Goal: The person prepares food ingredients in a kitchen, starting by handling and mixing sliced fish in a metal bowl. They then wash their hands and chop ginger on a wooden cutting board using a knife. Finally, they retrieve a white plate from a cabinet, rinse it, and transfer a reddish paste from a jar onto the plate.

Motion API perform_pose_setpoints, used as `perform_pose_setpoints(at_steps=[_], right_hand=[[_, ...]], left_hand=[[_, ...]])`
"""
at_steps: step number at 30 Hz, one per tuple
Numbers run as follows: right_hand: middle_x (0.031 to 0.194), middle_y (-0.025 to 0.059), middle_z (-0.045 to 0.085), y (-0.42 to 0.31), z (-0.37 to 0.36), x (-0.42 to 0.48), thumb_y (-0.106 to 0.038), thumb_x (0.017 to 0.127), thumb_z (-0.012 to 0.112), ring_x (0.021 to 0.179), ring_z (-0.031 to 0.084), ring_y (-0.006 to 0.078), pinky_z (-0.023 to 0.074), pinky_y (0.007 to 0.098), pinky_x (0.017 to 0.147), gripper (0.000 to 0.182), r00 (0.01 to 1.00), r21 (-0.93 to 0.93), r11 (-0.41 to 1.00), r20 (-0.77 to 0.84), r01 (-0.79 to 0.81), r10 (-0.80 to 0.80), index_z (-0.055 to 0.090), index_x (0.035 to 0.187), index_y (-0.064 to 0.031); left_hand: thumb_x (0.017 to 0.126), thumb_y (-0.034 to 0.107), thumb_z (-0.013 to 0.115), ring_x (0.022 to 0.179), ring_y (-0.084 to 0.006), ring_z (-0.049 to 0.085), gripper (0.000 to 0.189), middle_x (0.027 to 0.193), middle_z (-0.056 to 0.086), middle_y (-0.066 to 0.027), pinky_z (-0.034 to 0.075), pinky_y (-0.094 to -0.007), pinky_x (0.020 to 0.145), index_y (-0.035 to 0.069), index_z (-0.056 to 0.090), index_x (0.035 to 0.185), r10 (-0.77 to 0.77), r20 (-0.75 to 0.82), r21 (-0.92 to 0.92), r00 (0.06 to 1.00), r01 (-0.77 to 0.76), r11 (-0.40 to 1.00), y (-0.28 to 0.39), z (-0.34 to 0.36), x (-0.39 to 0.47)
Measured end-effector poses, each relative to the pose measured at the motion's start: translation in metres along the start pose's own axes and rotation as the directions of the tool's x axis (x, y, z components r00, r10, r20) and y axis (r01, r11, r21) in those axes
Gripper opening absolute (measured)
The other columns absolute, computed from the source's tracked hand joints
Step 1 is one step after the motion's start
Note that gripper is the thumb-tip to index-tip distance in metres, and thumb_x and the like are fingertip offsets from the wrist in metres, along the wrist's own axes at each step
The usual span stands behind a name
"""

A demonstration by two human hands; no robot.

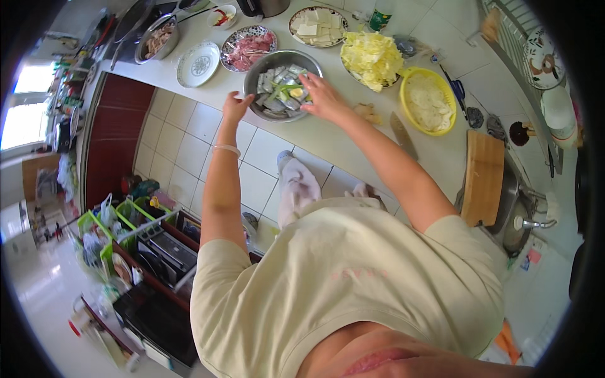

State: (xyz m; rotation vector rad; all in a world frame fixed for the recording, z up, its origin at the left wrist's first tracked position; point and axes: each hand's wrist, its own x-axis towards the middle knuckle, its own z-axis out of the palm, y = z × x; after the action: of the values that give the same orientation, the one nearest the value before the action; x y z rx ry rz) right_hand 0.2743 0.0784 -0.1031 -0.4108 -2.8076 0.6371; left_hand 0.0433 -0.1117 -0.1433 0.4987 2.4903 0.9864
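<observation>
A stainless steel bowl point(315, 66) sits near the counter's front edge, with cut silvery fish pieces point(276, 106) in it. Green scallion lengths point(283, 89) and a pale yellow slice point(296, 93), perhaps ginger, lie on the fish. My left hand point(236, 107) is at the bowl's left rim, thumb and fingers apart; whether the thumb touches the rim is hard to tell. Over the right rim, my right hand point(324, 97) spreads its fingers, the tips reaching in over the contents. Nothing shows in its grasp.
Behind the bowl stand plates of raw meat point(248, 49) and tofu point(317, 27). To the right are shredded cabbage point(371, 59), a yellow colander point(405, 101) and a kitchen knife point(401, 134). A white plate point(198, 64) lies left. A cutting board point(482, 177) rests across the sink.
</observation>
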Motion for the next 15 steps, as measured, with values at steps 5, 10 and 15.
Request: perform_pose_setpoints(at_steps=[5, 10, 15], right_hand=[[0.144, 0.021, 0.027, -0.009, 0.048, 0.06, -0.049, 0.049, 0.083, 0.135, 0.023, 0.0359, 0.0204, 0.0435, 0.111, 0.123, 0.932, -0.296, 0.947, 0.292, -0.126, 0.215, 0.017, 0.143, -0.0066], [0.127, 0.0175, 0.048, -0.036, 0.08, 0.082, -0.039, 0.058, 0.08, 0.125, 0.039, 0.0305, 0.0216, 0.0456, 0.11, 0.095, 0.956, -0.352, 0.929, 0.217, -0.11, 0.195, 0.034, 0.134, -0.0059], [0.108, 0.0124, 0.06, -0.046, 0.055, 0.07, -0.025, 0.067, 0.074, 0.112, 0.049, 0.0277, 0.0251, 0.0463, 0.108, 0.06, 0.88, -0.446, 0.88, 0.338, -0.162, 0.333, 0.05, 0.118, -0.0055]], left_hand=[[0.091, 0.03, 0.054, 0.075, -0.0223, 0.066, 0.043, 0.095, 0.064, -0.0133, 0.058, -0.0318, 0.06, 0.006, 0.041, 0.123, -0.068, 0.656, -0.325, 0.751, 0.363, 0.873, 0.009, 0.011, -0.006], [0.091, 0.022, 0.048, 0.081, -0.0286, 0.066, 0.042, 0.104, 0.06, -0.0164, 0.059, -0.039, 0.064, 0.009, 0.034, 0.128, 0.105, 0.756, -0.53, 0.646, 0.51, 0.677, -0.001, 0.013, -0.007], [0.088, 0.015, 0.049, 0.087, -0.0289, 0.064, 0.046, 0.111, 0.057, -0.0156, 0.058, -0.0413, 0.069, 0.009, 0.03, 0.13, 0.136, 0.789, -0.55, 0.6, 0.589, 0.592, -0.005, 0.007, -0.002]])
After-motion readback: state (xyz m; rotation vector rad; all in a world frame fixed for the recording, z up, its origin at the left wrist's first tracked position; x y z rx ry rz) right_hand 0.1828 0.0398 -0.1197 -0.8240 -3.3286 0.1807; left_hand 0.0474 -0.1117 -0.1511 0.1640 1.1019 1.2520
